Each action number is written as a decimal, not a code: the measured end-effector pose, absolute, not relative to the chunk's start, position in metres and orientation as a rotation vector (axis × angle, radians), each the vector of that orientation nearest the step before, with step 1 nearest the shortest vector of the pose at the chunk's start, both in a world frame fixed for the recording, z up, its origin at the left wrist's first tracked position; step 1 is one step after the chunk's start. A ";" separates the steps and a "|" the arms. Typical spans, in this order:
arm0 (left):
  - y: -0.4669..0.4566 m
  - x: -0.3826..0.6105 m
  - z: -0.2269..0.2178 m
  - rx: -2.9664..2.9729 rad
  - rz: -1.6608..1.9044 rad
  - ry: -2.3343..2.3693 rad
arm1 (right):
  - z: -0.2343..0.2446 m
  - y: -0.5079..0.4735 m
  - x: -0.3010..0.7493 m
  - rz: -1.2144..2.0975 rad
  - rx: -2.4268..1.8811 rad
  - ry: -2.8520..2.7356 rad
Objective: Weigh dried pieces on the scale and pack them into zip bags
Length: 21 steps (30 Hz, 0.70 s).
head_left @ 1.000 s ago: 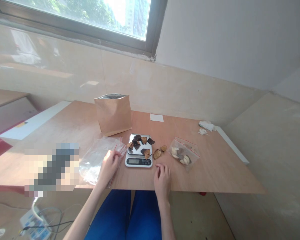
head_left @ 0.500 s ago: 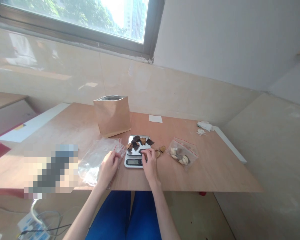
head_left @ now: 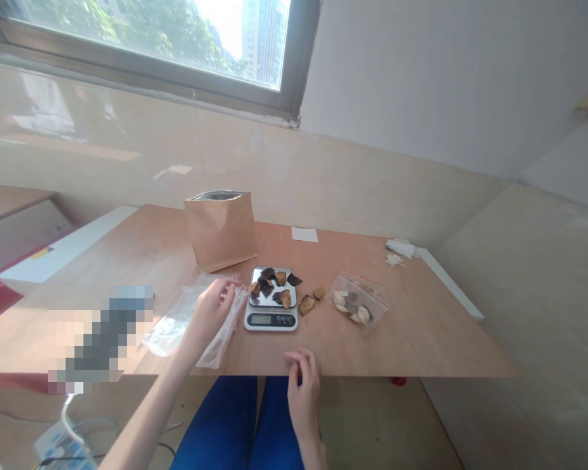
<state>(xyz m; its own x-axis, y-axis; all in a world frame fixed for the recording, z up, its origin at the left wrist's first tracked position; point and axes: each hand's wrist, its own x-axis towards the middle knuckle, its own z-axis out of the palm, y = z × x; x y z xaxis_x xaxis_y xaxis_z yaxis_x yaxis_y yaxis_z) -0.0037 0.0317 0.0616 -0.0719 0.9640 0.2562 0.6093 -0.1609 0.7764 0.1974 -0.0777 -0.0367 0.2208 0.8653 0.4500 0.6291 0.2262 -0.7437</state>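
Observation:
A white kitchen scale (head_left: 273,320) stands in the middle of the table with several dried brown slices (head_left: 266,285) on its plate. To its left, my left hand (head_left: 215,308) has its fingers closed on the upper edge of a clear zip bag (head_left: 176,323), which looks flat and creased. My right hand (head_left: 304,382) hovers at the table's front edge, below the scale, fingers loosely bent and apart with nothing in them. Loose brown slices (head_left: 307,304) lie just right of the scale. Farther right is a zip bag of pale slices (head_left: 357,309).
Behind the scale a brown paper pouch (head_left: 221,232) stands upright, its top open. A white paper slip (head_left: 304,234) and crumpled white scraps (head_left: 400,248) lie toward the wall. A blurred-out dark object (head_left: 102,336) is at the left, above cables and a power strip (head_left: 66,447).
My right hand has left the slice on the scale and drawn back to the table's front edge. My left hand has shifted slightly up, and the clear bag has moved with it.

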 end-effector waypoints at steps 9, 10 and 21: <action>0.056 0.002 0.134 1.543 1.959 1.935 | -0.008 -0.035 0.192 0.190 -1.533 -1.721; 0.063 -0.001 0.141 1.614 2.006 1.960 | -0.005 -0.023 0.192 0.164 -1.532 -1.762; 0.158 -0.060 0.148 1.796 1.513 2.201 | -0.007 -0.022 0.200 0.162 -1.519 -1.724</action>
<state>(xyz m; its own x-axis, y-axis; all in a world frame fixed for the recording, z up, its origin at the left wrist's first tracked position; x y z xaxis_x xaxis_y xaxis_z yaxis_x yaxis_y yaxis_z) -0.0602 0.1584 0.1480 -0.3751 0.7259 0.5765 0.7982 -0.0633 0.5990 0.1995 -0.0217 -0.0067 0.0571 0.8757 0.4794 0.7712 0.2662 -0.5782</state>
